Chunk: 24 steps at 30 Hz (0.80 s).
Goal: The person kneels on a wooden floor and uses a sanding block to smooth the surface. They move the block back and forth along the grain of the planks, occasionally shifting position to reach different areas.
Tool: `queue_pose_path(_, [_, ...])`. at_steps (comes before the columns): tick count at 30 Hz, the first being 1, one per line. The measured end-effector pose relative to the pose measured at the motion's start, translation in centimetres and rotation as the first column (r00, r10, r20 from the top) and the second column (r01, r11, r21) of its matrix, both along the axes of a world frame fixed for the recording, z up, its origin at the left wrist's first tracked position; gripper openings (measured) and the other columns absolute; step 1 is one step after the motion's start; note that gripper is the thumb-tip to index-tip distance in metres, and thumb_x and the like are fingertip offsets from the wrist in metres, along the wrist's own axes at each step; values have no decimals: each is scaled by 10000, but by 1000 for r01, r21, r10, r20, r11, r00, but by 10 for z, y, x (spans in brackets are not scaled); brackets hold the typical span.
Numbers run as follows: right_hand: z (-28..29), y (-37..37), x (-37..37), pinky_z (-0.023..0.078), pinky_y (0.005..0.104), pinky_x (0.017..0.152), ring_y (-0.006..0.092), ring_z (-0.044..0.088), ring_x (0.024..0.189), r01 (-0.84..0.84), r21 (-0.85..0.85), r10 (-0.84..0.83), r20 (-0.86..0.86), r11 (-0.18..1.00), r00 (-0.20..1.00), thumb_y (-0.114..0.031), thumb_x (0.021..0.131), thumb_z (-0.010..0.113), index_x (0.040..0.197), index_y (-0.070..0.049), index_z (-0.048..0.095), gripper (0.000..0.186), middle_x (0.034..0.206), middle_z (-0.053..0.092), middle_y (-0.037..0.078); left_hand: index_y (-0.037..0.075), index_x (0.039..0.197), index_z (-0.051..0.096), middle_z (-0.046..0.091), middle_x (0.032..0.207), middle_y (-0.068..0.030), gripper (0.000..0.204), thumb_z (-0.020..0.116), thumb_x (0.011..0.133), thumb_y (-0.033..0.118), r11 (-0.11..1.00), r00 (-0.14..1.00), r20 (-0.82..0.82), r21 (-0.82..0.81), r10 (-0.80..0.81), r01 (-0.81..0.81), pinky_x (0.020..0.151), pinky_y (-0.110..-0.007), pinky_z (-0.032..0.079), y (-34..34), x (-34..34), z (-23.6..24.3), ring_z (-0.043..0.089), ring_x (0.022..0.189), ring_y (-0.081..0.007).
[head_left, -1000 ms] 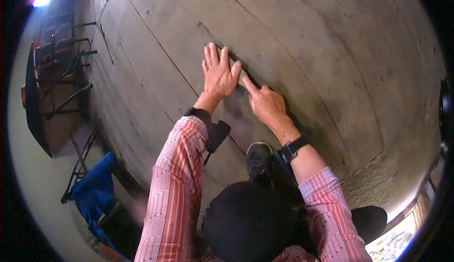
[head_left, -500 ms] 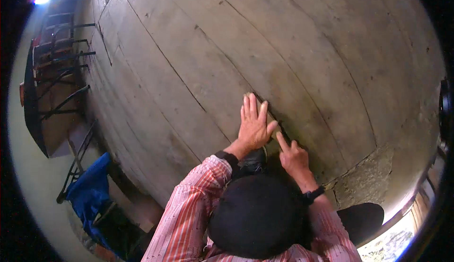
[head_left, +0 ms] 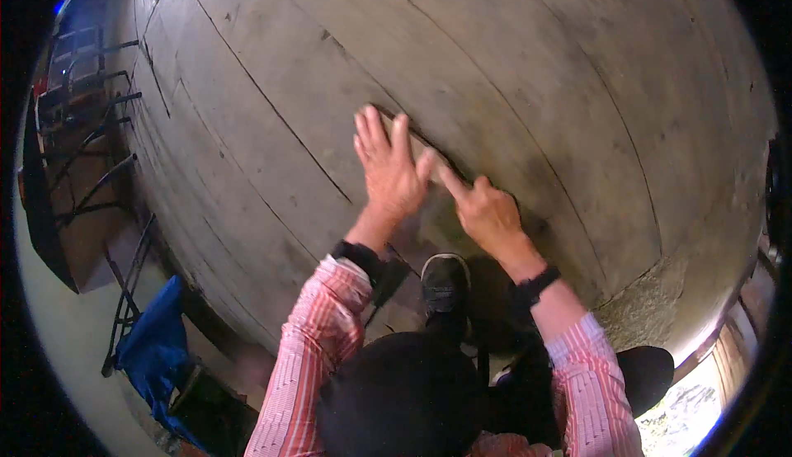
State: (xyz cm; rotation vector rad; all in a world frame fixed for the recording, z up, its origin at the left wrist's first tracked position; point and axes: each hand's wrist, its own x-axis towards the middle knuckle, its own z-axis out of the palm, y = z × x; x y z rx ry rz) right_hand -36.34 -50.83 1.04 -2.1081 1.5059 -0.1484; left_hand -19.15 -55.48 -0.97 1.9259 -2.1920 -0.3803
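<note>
A narrow tan strip with a dark far edge lies slantwise on the grey-brown plank floor; I cannot tell its exact kind. My left hand is laid over its far-left end, fingers stretched out and pressed down, thumb toward the right hand. At the strip's near-right end, my right hand has its index finger reaching along the strip. Its other fingers are curled under around that end, and their tips are hidden. Thumb and index finger of the two hands nearly meet.
Below the hands a dark shoe stands on the planks. Stacked dark-legged furniture lines the left wall, with a blue cloth nearer me. At the right, a rough patch borders the planks. Dark seams run between boards.
Both hands have moved forward and to the left together with the strip, away from my body. The shoe shows more fully now. My view has shifted slightly.
</note>
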Motion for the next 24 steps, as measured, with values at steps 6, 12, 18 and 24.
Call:
queue_pose_path(6, [1, -82, 63, 526, 445, 591, 362, 633, 674, 18, 160, -27, 50, 987, 998, -112, 850, 502, 1418, -261, 296, 622, 817, 590, 200, 75, 1375, 299, 111, 1463, -302, 584, 417, 920, 421, 997, 991, 132, 76, -9, -1, 1058, -595, 146, -87, 62, 5, 87, 1368, -459])
queue_pose_path(12, [11, -77, 45, 525, 458, 630, 360, 639, 718, 39, 196, -43, 20, 980, 999, -127, 853, 518, 1417, -284, 292, 627, 841, 599, 190, 37, 1376, 308, 94, 1466, -309, 667, 473, 890, 463, 993, 994, 94, 97, 56, -65, 1066, -580, 169, -81, 39, 1, 66, 1369, -467])
queue_pose_path(18, [17, -20, -6, 512, 437, 549, 348, 619, 638, 78, 125, -80, 16, 989, 997, -130, 811, 574, 1388, -271, 363, 630, 793, 573, 169, 41, 1360, 319, 85, 1463, -320, 655, 479, 885, 462, 991, 999, 18, 125, 34, -36, 1057, -607, 142, -30, -11, 4, 50, 1367, -477])
queue_pose_path(24, [16, 70, -66, 504, 423, 491, 332, 590, 557, 128, 115, -120, -72, 985, 990, -102, 782, 571, 1385, -260, 373, 654, 755, 542, 149, 37, 1372, 281, 3, 1451, -359, 718, 570, 838, 419, 963, 997, -35, 259, -73, 80, 1072, -596, 95, 48, -74, 5, -1, 1351, -519])
